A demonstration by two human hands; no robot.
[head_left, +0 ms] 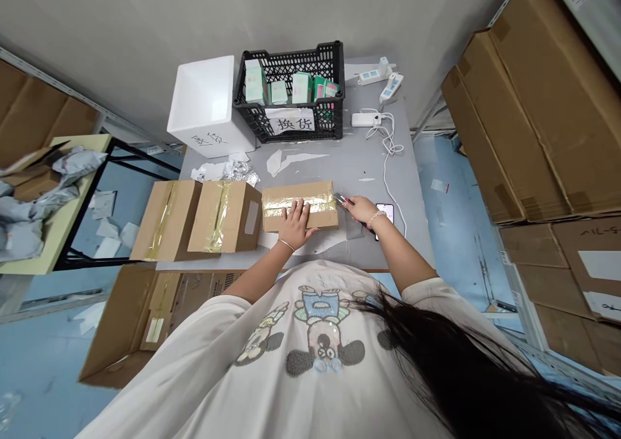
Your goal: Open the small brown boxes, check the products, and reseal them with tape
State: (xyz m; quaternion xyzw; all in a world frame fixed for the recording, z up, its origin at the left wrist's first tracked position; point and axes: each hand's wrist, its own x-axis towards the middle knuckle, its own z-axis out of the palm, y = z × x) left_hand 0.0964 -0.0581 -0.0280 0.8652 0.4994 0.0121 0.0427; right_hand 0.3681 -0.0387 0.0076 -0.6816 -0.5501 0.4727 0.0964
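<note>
Box [323,190] lies on the bench [349,161], taped seam up. Left hand [297,222]: fingers spread, palm down on its top. Right hand [359,209]: grip pinching a cutter [342,199] at the box's right end. Technique (judgement): hold box firmly, keep left fingers off the blade line, cut shallow along the seam to spare contents. Crate [332,117]: green-and-white packs [301,88] upright inside. Box contents: hidden.
</note>
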